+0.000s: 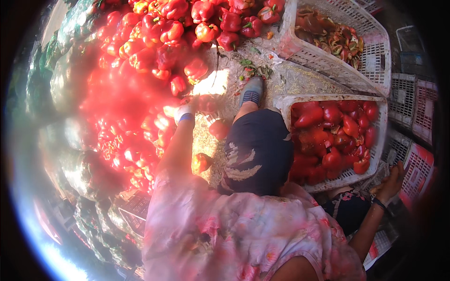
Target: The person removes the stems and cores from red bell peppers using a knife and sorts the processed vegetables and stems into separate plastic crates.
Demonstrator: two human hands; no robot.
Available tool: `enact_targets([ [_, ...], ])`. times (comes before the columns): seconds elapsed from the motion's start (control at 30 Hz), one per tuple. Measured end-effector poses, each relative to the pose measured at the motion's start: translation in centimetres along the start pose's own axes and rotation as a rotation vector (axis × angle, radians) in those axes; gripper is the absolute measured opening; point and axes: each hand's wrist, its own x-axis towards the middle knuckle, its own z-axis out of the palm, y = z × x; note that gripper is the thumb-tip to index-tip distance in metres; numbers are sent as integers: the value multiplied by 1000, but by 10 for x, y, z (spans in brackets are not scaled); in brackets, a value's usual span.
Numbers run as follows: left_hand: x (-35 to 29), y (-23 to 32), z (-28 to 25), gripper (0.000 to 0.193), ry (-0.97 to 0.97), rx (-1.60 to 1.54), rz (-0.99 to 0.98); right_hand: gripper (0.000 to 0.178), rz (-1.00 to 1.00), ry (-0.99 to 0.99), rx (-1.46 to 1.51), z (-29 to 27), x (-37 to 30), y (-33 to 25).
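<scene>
A large heap of red bell peppers (171, 32) lies on the ground to my left and ahead. My left hand (182, 112), in a white glove with a blue cuff, reaches to the heap's near edge beside several peppers; glare and blur hide its fingers. Off to the right, beyond the crate, my right hand (390, 183) is raised, bare, with a dark band at the wrist. Its fingers are curled, and a small tan thing at them is too unclear to name. Between my leg and that hand stands a white plastic crate (383, 136) holding red peppers, some cut.
Another white crate (375, 44) at the far right holds pepper scraps. Loose peppers (201, 162) lie on the ground by my leg. Green mesh sacks (70, 84) line the left side. Stacked crates (403, 96) stand at the right edge. Leafy bits (255, 70) lie past my foot.
</scene>
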Motion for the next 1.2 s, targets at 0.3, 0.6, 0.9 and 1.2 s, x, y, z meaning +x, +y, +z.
enact_targets([
  [0.3, 70, -3, 45, 57, -71, 101, 77, 42, 220, -123, 256, 48, 4, -77],
  [0.6, -57, 129, -53, 49, -533, -818, 462, 50, 825, -320, 1033, 39, 6, -174],
  [0.9, -316, 264, -65, 74, -1093, -583, 1153, 70, -352, -304, 506, -7, -8, -228],
  [1.2, -431, 267, -6, 57, -339, 6, 1886, 81, -396, -220, 247, 10, -15, -172],
])
